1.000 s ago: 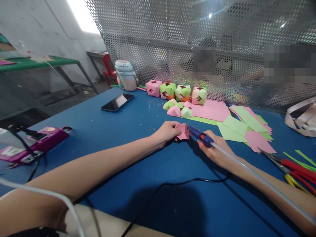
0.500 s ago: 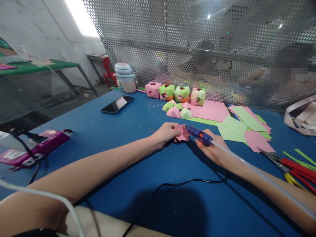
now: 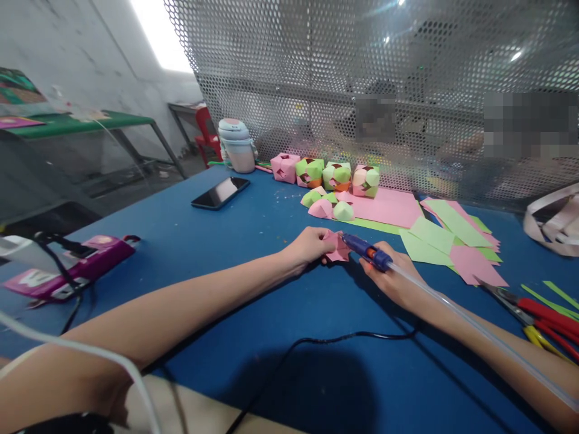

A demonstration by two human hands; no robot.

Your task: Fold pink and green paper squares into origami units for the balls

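Note:
My left hand (image 3: 307,246) pinches a small folded pink paper piece (image 3: 338,246) against the blue table (image 3: 253,241). My right hand (image 3: 394,277) grips a blue hot glue gun (image 3: 367,251) with a long clear glue stick trailing back over my forearm. The gun's nozzle touches the right side of the pink piece. Its black cord (image 3: 325,341) runs across the table toward me.
Folded pink and green paper cubes (image 3: 335,175) line the perforated metal screen; loose folded units (image 3: 328,207) and pink and green sheets (image 3: 434,232) lie behind my hands. Red and yellow scissors (image 3: 538,313) sit right, a phone (image 3: 220,193) and a magenta device (image 3: 72,265) left.
The hands, glue gun and paper piece hold the same pose; only the view has shifted slightly.

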